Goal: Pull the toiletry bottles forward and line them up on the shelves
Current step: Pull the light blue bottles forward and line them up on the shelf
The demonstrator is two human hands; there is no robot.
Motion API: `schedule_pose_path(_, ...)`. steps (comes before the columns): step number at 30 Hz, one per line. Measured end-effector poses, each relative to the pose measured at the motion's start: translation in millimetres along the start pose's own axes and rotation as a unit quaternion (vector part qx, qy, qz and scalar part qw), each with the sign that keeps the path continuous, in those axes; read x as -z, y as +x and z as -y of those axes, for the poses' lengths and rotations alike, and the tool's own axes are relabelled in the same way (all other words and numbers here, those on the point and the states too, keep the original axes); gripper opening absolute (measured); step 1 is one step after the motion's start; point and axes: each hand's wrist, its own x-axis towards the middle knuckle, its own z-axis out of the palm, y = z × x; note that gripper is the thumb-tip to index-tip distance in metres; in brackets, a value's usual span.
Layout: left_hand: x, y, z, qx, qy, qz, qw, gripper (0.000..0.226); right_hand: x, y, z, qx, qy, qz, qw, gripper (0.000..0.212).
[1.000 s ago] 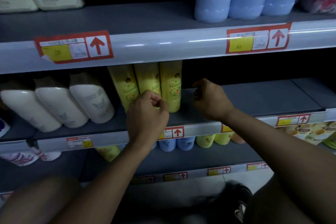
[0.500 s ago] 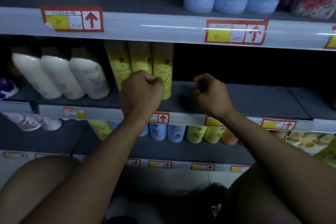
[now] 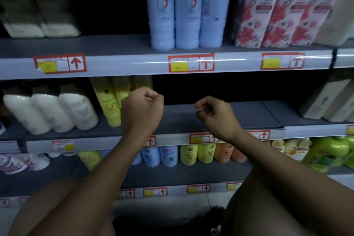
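Note:
Three tall yellow bottles [image 3: 109,105] stand on the middle shelf [image 3: 249,115], beside three white bottles [image 3: 76,113] to their left. My left hand [image 3: 142,111] is a closed fist in front of the two right-hand yellow bottles, hiding most of them, and grips nothing I can see. My right hand [image 3: 214,115] hovers with curled fingers over the bare stretch of shelf to the right and holds nothing. Three tall light blue bottles [image 3: 176,9] stand on the upper shelf [image 3: 115,44], near its front.
Pink floral cartons [image 3: 277,11] stand right of the blue bottles. Pale boxes [image 3: 329,99] sit at the middle shelf's right end. The lower shelf holds blue, yellow and orange bottles [image 3: 168,156] and green packs [image 3: 329,151]. Price tags line the shelf edges.
The view has tilted upward, showing more of the upper shelf. My left hand has closed into a fist in front of the yellow bottles. My right hand stays curled over the bare shelf.

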Motion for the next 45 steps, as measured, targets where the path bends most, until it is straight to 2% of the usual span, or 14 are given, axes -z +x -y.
schedule_pose_path(7, 28, 1, -54, -0.073, -0.065, -0.017, 0.995, 0.016, 43, -8, 66, 0.074, 0.005, -0.057, 0.996, 0.012)
schedule_pose_path(12, 50, 9, -86, -0.105, -0.042, -0.035, 0.993, 0.011, 75, 1, 108, 0.113, -0.005, -0.122, 0.986, 0.012)
schedule_pose_path(16, 60, 25, -101, -0.111, -0.03, -0.039, 0.993, 0.004, 95, 16, 128, 0.112, -0.002, -0.148, 0.983, 0.025)
schedule_pose_path(22, 61, 57, -107, -0.14, 0.014, -0.04, 0.989, 0.031, 107, 42, 135, 0.078, -0.013, -0.173, 0.982, 0.055)
schedule_pose_path(29, 44, 93, -105, -0.125, 0.018, -0.008, 0.992, 0.073, 98, 67, 130, 0.055, 0.0, -0.203, 0.978, 0.067)
schedule_pose_path(32, 32, 107, -103, -0.108, 0.003, 0.005, 0.994, 0.084, 91, 80, 123, 0.036, 0.007, -0.2, 0.979, 0.07)
schedule_pose_path(39, 7, 121, -100, -0.125, -0.088, -0.027, 0.988, 0.064, 76, 104, 109, 0.026, 0.021, -0.226, 0.974, 0.075)
schedule_pose_path(45, 5, 126, -100, -0.114, -0.125, -0.05, 0.984, 0.056, 75, 114, 110, 0.037, 0.009, -0.261, 0.965, 0.063)
